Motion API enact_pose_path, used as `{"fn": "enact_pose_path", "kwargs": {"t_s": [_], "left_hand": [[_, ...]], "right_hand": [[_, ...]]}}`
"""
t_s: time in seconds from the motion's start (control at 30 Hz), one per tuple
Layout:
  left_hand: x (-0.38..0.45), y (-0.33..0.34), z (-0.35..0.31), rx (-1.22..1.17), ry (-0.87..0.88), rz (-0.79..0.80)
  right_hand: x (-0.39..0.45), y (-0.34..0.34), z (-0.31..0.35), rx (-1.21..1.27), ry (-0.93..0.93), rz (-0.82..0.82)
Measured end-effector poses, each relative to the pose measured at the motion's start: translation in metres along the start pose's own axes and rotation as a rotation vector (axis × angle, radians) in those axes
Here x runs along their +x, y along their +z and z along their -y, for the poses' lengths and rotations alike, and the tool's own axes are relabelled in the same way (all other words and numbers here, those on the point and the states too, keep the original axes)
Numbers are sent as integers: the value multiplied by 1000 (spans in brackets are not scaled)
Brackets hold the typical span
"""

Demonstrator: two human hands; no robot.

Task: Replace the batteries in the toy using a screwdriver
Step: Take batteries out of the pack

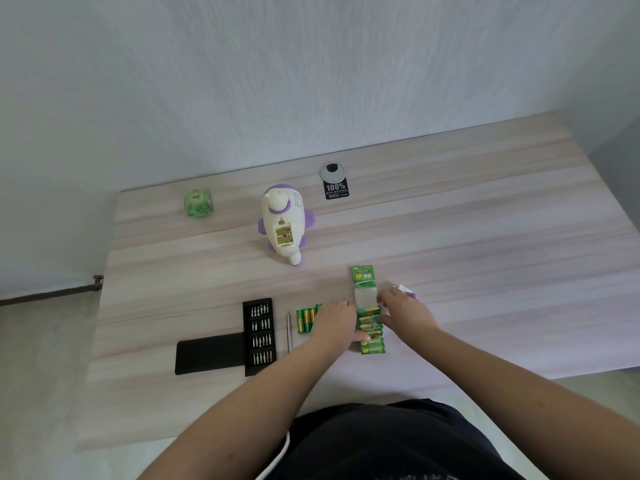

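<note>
1. Our right hand [405, 315] and left hand [334, 320] curl on the battery pack [369, 317] near the worktop's [485, 254] front edge.
2. Loose batteries [306, 319] and the screwdriver [289, 330] lie just left.
3. The toy [282, 225] lies mid-worktop, its compartment open.

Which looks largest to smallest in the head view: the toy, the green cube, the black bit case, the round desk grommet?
1. black bit case, with its flap
2. toy
3. green cube and desk grommet look alike, and both sit farther back, so no ranking.
</note>
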State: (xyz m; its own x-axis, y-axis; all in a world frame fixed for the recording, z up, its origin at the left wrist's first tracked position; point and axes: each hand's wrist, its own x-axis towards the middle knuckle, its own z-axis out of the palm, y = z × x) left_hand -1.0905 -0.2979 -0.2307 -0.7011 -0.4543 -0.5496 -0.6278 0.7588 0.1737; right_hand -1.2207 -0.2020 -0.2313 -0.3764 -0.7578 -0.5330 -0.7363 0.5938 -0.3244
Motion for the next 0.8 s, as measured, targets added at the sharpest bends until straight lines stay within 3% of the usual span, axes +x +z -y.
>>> {"fn": "enact_pose_path", "kwargs": {"t_s": [0.2,0.43,0.8], "left_hand": [[0,-1,1,36,12,-15],[-1,-1,0,69,6,-19],[-1,-2,0,25,-20,16]], "right_hand": [[4,1,5,-11,-65,8],[5,0,14,-371,-122,41],[-7,10,7,-306,-37,-53]]}}
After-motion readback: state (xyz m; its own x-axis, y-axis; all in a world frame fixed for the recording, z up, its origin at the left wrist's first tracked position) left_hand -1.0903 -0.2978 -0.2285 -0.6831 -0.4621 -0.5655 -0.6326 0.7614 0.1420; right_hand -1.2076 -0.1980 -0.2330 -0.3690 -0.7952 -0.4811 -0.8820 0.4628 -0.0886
